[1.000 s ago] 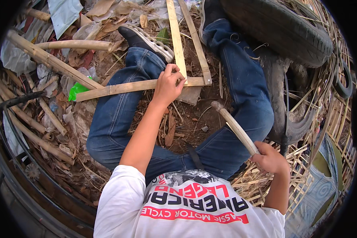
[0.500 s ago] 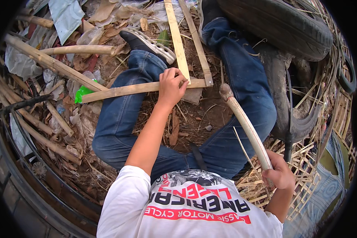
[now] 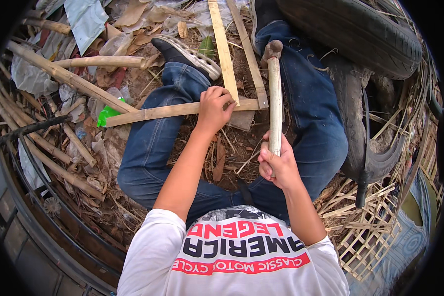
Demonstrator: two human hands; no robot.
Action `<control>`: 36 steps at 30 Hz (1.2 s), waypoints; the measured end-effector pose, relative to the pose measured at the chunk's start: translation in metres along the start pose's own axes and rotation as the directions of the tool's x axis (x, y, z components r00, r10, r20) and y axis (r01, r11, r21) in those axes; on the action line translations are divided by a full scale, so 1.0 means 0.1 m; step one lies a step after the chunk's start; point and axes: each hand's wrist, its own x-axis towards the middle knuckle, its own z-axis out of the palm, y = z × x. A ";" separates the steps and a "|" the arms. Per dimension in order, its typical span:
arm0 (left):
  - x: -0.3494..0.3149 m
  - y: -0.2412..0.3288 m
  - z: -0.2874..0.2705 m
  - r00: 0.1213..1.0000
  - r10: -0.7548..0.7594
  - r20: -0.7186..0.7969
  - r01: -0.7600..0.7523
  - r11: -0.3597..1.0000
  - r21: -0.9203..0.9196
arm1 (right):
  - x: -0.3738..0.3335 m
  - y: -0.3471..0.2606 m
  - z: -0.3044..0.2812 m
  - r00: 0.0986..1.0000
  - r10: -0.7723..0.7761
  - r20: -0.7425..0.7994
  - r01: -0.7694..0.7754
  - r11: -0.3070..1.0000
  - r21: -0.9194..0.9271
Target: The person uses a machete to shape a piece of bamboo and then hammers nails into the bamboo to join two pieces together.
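Note:
My right hand is wrapped round the pale handle of a hammer, whose head points away from me, over my right trouser leg. Thumb and fingers of my left hand are pinched together beside the lower end of a light bamboo slat. Whatever is in that pinch is too small to make out. Under this hand a crosswise bamboo slat meets the light one. A darker slat joins the crosswise slat's right end at a corner. A small flat block lies beneath the joint.
My bent legs frame the work on both sides. Bamboo poles, plastic scraps and a green wrapper litter the left ground. A tyre lies at the far right, with woven bamboo strips nearer me. Black metal bars curve along the left.
My right hand has brought the hammer inward and forward from the lower right, so its handle now stands nearly straight ahead. My left hand stays at the slat joint.

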 end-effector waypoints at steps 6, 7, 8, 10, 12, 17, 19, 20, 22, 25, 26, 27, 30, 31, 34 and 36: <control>0.00 0.00 0.00 1.000 -0.003 0.003 0.003 1.000 0.023 | -0.14 0.27 -0.15 0.998 0.038 0.040 -0.039 0.999 0.028; 0.00 0.00 0.00 1.000 -0.004 0.006 0.004 1.000 0.024 | -0.19 0.27 -0.18 0.994 0.100 0.046 -0.104 0.991 0.086; 0.00 0.01 0.01 1.000 -0.006 0.010 0.006 1.000 0.026 | -0.25 0.25 -0.23 0.985 0.161 0.057 -0.168 0.975 0.143; 0.02 0.00 0.03 1.000 -0.011 0.011 0.011 1.000 0.017 | -0.32 0.22 -0.31 0.978 0.178 0.110 -0.202 0.935 0.292; 0.00 0.00 0.02 1.000 -0.018 -0.001 0.018 0.999 0.039 | -0.28 0.36 -0.32 0.986 0.110 0.124 -0.132 0.975 0.181; -0.02 0.02 0.05 1.000 -0.014 -0.020 0.015 0.998 0.053 | -0.08 0.39 -0.17 0.998 0.051 0.046 -0.055 0.995 0.080; -0.01 0.02 0.05 1.000 -0.025 -0.010 0.026 0.998 0.057 | -0.02 0.36 -0.13 0.999 0.048 0.004 -0.048 0.999 -0.014; 0.01 0.02 0.04 1.000 -0.015 -0.015 0.016 0.998 0.059 | 0.00 0.37 -0.11 0.998 0.054 -0.036 -0.057 0.994 -0.098; -0.03 0.01 0.04 1.000 -0.007 -0.024 0.009 0.998 0.066 | 0.00 0.40 -0.11 0.980 0.107 -0.168 -0.163 0.916 -0.366; -0.04 0.01 0.04 0.999 -0.042 0.010 0.041 0.997 0.071 | -0.23 0.15 0.00 0.905 0.278 -0.321 -0.389 0.847 -0.363; -0.04 0.00 0.03 1.000 -0.025 -0.009 0.026 0.996 0.084 | -0.26 0.25 -0.02 0.885 0.305 -0.353 -0.423 0.843 -0.332; -0.04 0.01 0.02 1.000 -0.010 -0.026 0.012 0.996 0.092 | -0.28 0.39 -0.07 0.891 0.251 -0.379 -0.391 0.848 -0.357; 0.00 0.03 0.06 0.997 -0.070 0.025 0.070 0.998 0.004 | -0.21 0.46 -0.11 0.928 0.142 -0.346 -0.262 0.907 -0.330; 0.00 0.02 0.04 0.992 -0.107 0.071 0.109 0.993 -0.036 | -0.12 0.43 -0.07 0.930 0.118 -0.349 -0.241 0.910 -0.336; -0.01 0.03 0.03 0.986 -0.150 0.069 0.157 0.982 -0.103 | 0.16 0.26 0.04 0.939 0.017 -0.343 -0.160 0.905 -0.393; -0.03 0.01 0.04 0.994 -0.112 0.014 0.113 0.989 -0.098 | 0.39 0.17 0.09 0.936 -0.075 -0.344 -0.108 0.870 -0.482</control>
